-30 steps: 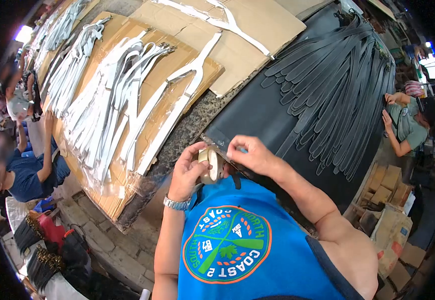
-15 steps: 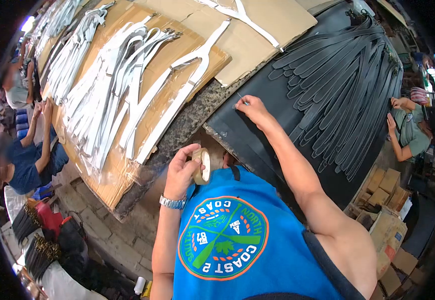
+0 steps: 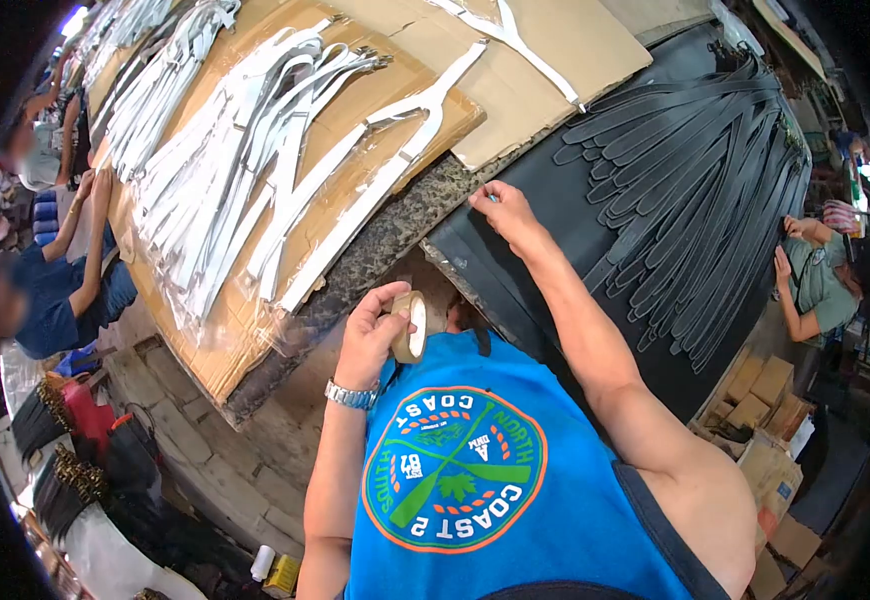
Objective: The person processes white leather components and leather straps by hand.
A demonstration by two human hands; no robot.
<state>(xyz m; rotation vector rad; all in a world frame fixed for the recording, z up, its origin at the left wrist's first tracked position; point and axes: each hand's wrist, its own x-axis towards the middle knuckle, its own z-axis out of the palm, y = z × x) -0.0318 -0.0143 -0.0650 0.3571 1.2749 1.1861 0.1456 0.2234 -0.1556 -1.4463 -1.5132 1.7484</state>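
My left hand [image 3: 373, 335], with a metal watch [image 3: 352, 396] on its wrist, grips a roll of brown packing tape [image 3: 410, 328] in front of my blue top. Over the near left corner of the black sheet [image 3: 485, 255], my right hand [image 3: 505, 212] is closed in a pinch. A small bluish bit shows at its fingertips, too small to name. To the right of that hand, a fan of black straps [image 3: 665, 190] with rounded ends lies on the sheet.
On the left, white suspenders [image 3: 355, 220] lie on cardboard [image 3: 470, 120] above a rough stone-like edge [image 3: 395, 225]. Co-workers stand at the left [image 3: 65, 285] and right [image 3: 825, 270]. Cardboard boxes [image 3: 755, 390] are stacked at lower right; black strap bundles [image 3: 65, 490] sit at lower left.
The view has shifted slightly, so the tables appear further right. My right hand sits nearer the sheet's left edge. My left hand still holds the tape roll.
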